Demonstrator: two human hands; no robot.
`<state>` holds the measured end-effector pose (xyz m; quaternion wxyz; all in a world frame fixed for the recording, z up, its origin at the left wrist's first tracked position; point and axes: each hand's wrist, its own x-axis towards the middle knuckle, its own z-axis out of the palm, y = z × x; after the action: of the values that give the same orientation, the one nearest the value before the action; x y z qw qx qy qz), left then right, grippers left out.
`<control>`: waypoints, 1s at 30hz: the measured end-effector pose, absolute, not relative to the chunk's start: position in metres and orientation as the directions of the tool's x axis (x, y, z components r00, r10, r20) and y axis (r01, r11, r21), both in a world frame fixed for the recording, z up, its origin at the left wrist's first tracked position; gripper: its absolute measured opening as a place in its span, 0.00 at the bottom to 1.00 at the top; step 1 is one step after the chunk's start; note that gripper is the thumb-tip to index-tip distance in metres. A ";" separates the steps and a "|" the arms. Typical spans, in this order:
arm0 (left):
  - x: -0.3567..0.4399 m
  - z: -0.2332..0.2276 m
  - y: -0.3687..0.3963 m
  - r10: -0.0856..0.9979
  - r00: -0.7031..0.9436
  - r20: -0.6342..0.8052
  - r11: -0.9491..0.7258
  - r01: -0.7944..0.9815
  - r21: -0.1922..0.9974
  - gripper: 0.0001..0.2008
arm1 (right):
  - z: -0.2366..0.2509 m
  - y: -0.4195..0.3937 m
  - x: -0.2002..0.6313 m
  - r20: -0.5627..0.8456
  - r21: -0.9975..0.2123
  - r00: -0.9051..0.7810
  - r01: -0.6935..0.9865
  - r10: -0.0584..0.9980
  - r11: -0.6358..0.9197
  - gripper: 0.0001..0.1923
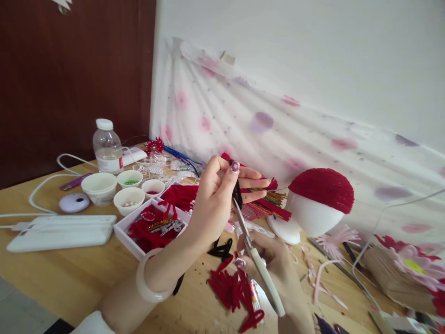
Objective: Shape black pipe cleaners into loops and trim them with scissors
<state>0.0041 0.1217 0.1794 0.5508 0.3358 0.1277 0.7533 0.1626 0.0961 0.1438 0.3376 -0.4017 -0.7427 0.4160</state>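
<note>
My left hand [219, 195] is raised over the wooden table [69, 278] and pinches a short black pipe cleaner [237, 192] between thumb and fingers. My right hand [278, 269] grips white-handled scissors [259, 264] whose blades point up at the black piece. Under both hands lie cut red pipe cleaner pieces [229, 290] and a few black ones [220, 248]. A white bangle [146, 283] circles my left wrist.
A white tray of red trimmings [153, 229] sits at left, with small white bowls [129, 200], a plastic bottle [107, 147] and a white power strip [59, 232]. A white foam head with a red cap [318, 199] stands to the right. Pink scraps and flowers lie far right.
</note>
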 end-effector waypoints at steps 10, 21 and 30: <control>0.002 0.183 0.122 0.934 -0.206 0.292 -0.339 -0.769 0.541 0.09 | 0.144 0.098 0.167 0.162 -0.818 -0.476 0.425 0.865 0.387 0.22; -0.002 0.181 0.121 0.926 -0.095 0.365 -0.311 -0.740 0.596 0.10 | 0.145 0.102 0.179 0.134 -0.880 -0.523 0.328 0.841 0.344 0.27; 0.000 0.180 0.125 0.920 -0.088 0.382 -0.313 -0.751 0.581 0.09 | 0.145 0.101 0.178 0.116 -0.896 -0.507 0.319 0.854 0.311 0.22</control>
<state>-0.0002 0.1246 0.1795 0.5739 0.3557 0.1184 0.7281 0.1785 0.1005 0.1449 0.3057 -0.3911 -0.7496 0.4379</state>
